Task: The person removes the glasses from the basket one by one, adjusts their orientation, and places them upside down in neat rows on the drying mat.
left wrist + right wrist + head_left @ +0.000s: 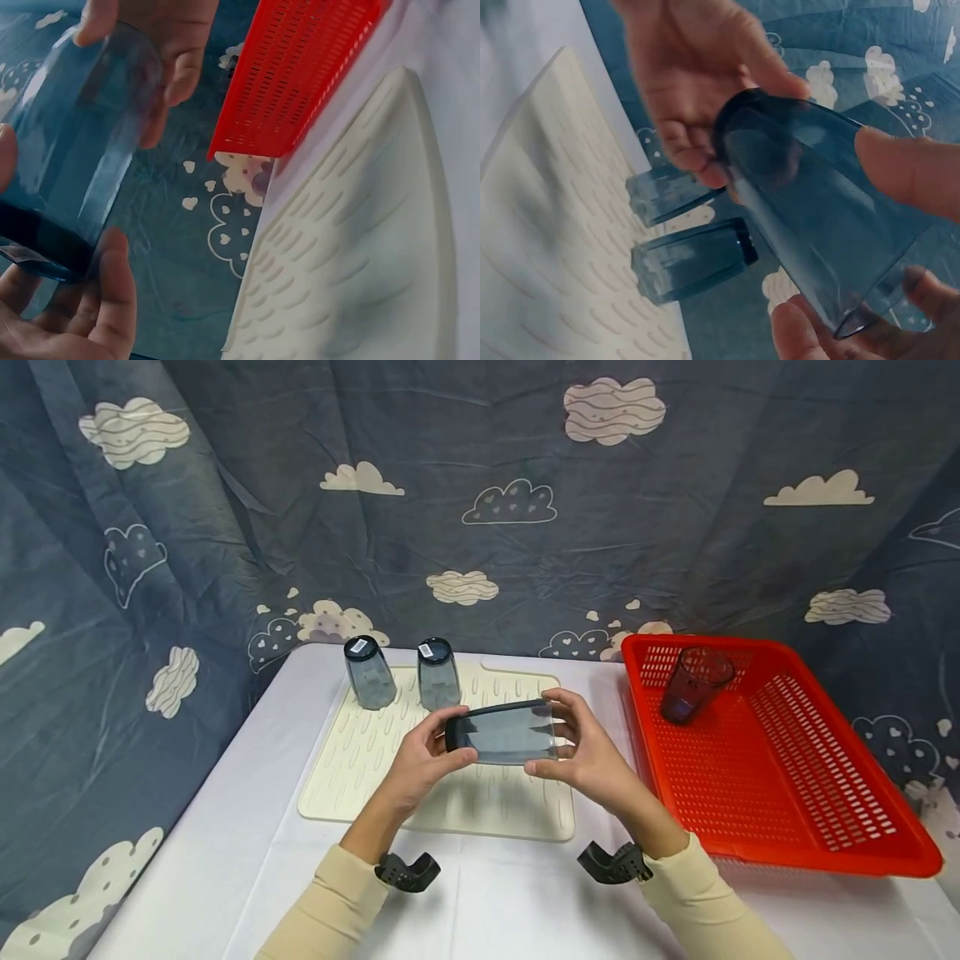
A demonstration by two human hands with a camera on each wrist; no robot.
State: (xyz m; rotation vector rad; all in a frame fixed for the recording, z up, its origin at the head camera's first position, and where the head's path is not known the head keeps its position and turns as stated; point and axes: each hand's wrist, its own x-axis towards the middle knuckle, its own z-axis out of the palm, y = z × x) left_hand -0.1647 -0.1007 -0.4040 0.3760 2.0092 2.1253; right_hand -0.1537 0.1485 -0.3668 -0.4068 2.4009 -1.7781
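A bluish-grey drinking glass (506, 732) lies sideways in the air above the cream drying mat (352, 768), held between both hands. The left hand (423, 760) grips its dark base end, thumb in front and fingers behind. At the rim end, the right hand (588, 752) holds it with thumb below and fingers above and behind. In the right wrist view the same glass (810, 195) shows its clear wall, with the thumb and fingertips around the rim. Two similar glasses stand upside down at the mat's back left, one (370, 675) beside the other (437, 677), labels on their bases.
A red perforated plastic basket (787, 860) stands on the right of the white-covered table (247, 827). Inside, a dark glass (693, 685) leans near its back left corner. A dark blue curtain (480, 460) with cloud prints hangs behind the table.
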